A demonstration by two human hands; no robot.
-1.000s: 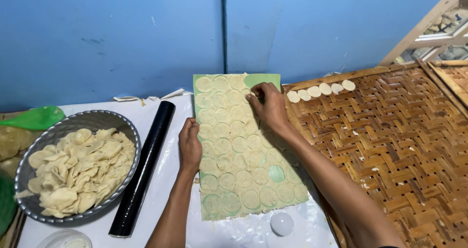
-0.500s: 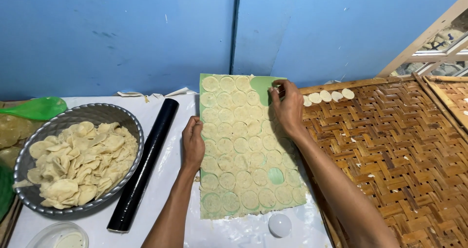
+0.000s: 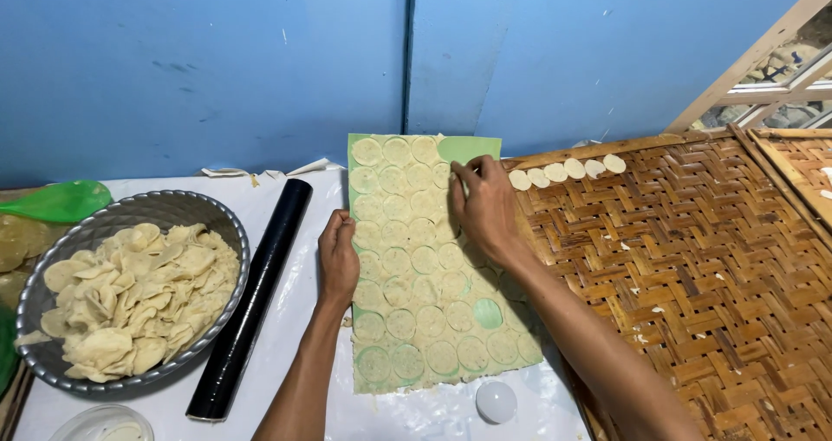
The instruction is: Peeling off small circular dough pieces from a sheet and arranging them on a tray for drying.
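A green mat (image 3: 468, 147) covered with a thin dough sheet cut into many round discs (image 3: 416, 272) lies on the white table. My left hand (image 3: 337, 257) presses down on the mat's left edge. My right hand (image 3: 484, 205) rests over the upper right part of the sheet, fingertips pinching at a disc near the bare green corner. A row of several cut dough rounds (image 3: 568, 170) lies on the far edge of the woven bamboo tray (image 3: 719, 276) at my right.
A black rolling pin (image 3: 253, 294) lies left of the mat. A metal bowl (image 3: 208, 211) holds dough scraps (image 3: 130, 294). A green spoon (image 3: 56, 203) sits far left. A small white round cutter (image 3: 496, 401) is near the mat's bottom edge. A blue wall stands behind.
My right hand has shifted slightly left and down from the bare corner onto the discs. The left hand stays on the mat's edge.
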